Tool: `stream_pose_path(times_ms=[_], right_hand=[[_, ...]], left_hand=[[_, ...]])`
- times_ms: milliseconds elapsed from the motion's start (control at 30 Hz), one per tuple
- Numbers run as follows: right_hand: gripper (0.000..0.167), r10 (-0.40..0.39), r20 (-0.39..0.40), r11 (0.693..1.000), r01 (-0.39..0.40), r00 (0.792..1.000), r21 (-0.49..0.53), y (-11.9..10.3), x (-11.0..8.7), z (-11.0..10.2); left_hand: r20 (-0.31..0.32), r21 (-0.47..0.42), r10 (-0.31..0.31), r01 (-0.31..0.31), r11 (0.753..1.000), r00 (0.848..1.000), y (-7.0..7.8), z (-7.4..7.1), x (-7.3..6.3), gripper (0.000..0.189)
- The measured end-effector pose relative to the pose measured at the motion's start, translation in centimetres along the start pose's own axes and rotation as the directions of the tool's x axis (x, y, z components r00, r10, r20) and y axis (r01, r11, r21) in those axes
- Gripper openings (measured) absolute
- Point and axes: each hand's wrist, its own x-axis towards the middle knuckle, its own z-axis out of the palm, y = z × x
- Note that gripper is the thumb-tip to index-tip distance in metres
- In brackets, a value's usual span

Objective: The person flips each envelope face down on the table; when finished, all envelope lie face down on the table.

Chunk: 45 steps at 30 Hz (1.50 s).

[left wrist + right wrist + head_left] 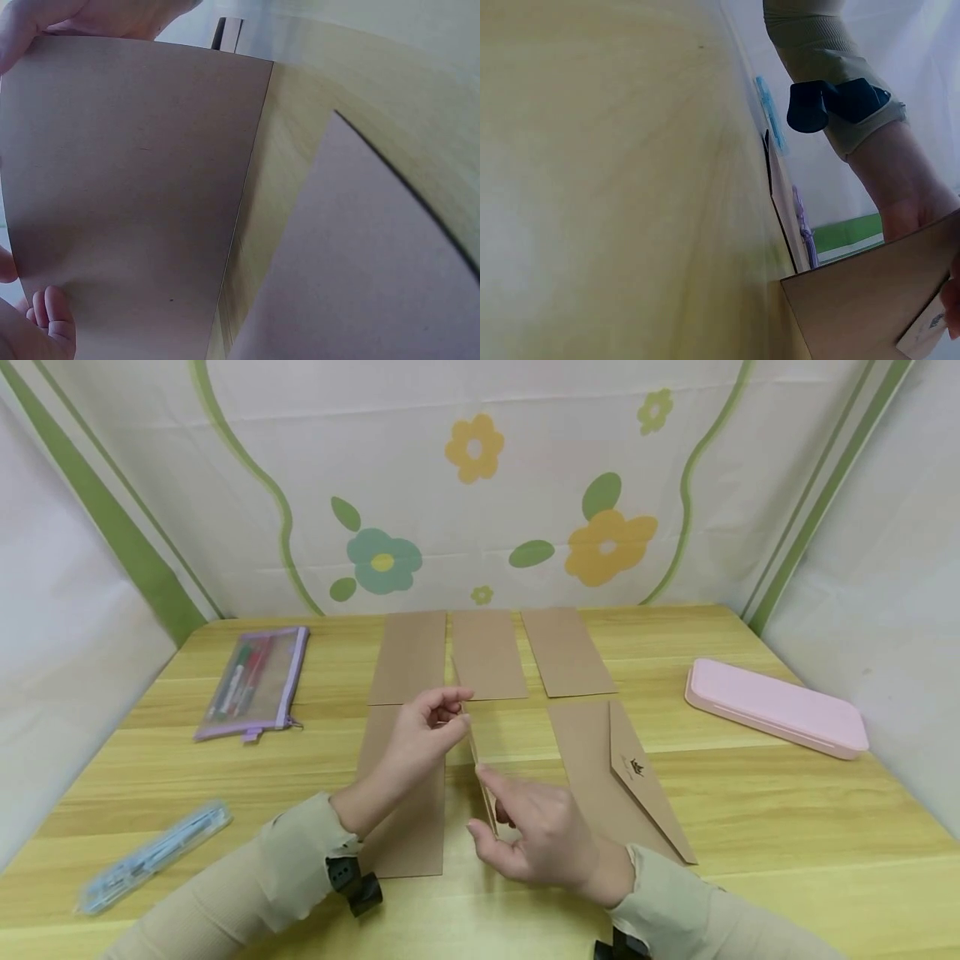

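A brown paper envelope [486,800] stands on its long edge between both hands, seen nearly edge-on in the head view. Its broad plain face [142,165] fills much of the left wrist view. My left hand [416,735] pinches its upper edge toward the far end, the other fingers curled. At the near end my right hand [543,835] grips it between thumb and fingers. In the right wrist view, a printed flap piece [928,330] shows beside the envelope's lower side. Another envelope [592,777] lies right of the hands, its pointed flap bearing a small crown print.
Several brown envelopes lie flat: a back row with one left [408,656], one middle [491,652] and one right [568,652], plus another [412,827] under my left forearm. A mesh pouch of pens [255,681], a blue packet [153,857] and a pink case [776,706] flank them.
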Motion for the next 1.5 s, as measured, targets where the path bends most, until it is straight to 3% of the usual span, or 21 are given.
stream_pose_path(times_ms=[200, 433, 600, 767, 900, 1067, 1200, 1333, 1500], right_hand=[[0.039, -0.02, 0.009, 0.998, 0.019, 1.0, 0.068, 0.2, -0.4, 0.3], [0.038, -0.013, 0.024, 0.99, 0.01, 1.0, 0.143, 0.3, -0.5, 0.5], [0.029, -0.063, 0.015, 0.997, 0.062, 0.998, 0.036, 0.4, 0.0, 0.2], [0.032, -0.146, -0.016, 0.987, 0.144, 0.989, -0.077, 0.7, 0.4, -0.3], [0.039, -0.144, -0.058, 0.982, 0.135, 0.988, -0.132, 1.0, 0.5, -0.7], [0.035, -0.055, -0.086, 0.989, 0.042, 0.995, -0.145, 1.6, 0.6, -1.8], [0.031, 0.055, -0.165, 0.993, -0.071, 0.985, -0.092, 2.1, 1.0, -2.5], [0.031, 0.164, -0.323, 0.985, -0.173, 0.932, 0.0, 2.8, 1.0, -2.3], [0.034, 0.324, -0.351, 0.946, -0.301, 0.879, 0.12, 3.1, 0.5, -2.7]], left_hand=[[0.004, -0.03, -0.038, 0.038, 0.999, 0.999, 0.1, 0.0, 0.1, 0.03], [0.029, -0.129, -0.098, 0.101, 0.986, 0.995, -0.1, 0.0, 0.0, 0.031], [0.042, -0.168, -0.098, 0.103, 0.98, 0.994, -0.1, 0.1, 0.1, 0.032], [0.05, -0.194, -0.1, 0.108, 0.975, 0.994, -0.1, 0.2, 0.2, 0.034], [0.038, -0.262, -0.096, 0.103, 0.959, 0.995, -0.1, 0.4, 0.2, 0.041], [-0.058, -0.382, -0.064, 0.037, 0.923, 0.996, -0.1, 0.6, -0.2, 0.043], [-0.126, -0.403, -0.051, -0.004, 0.915, 0.991, -0.4, 0.4, -0.6, 0.038], [-0.159, -0.407, -0.085, 0.013, 0.913, 0.984, -0.8, 0.0, -1.1, 0.035], [-0.19, -0.404, -0.187, 0.097, 0.91, 0.964, -1.4, -0.5, -1.7, 0.037]])
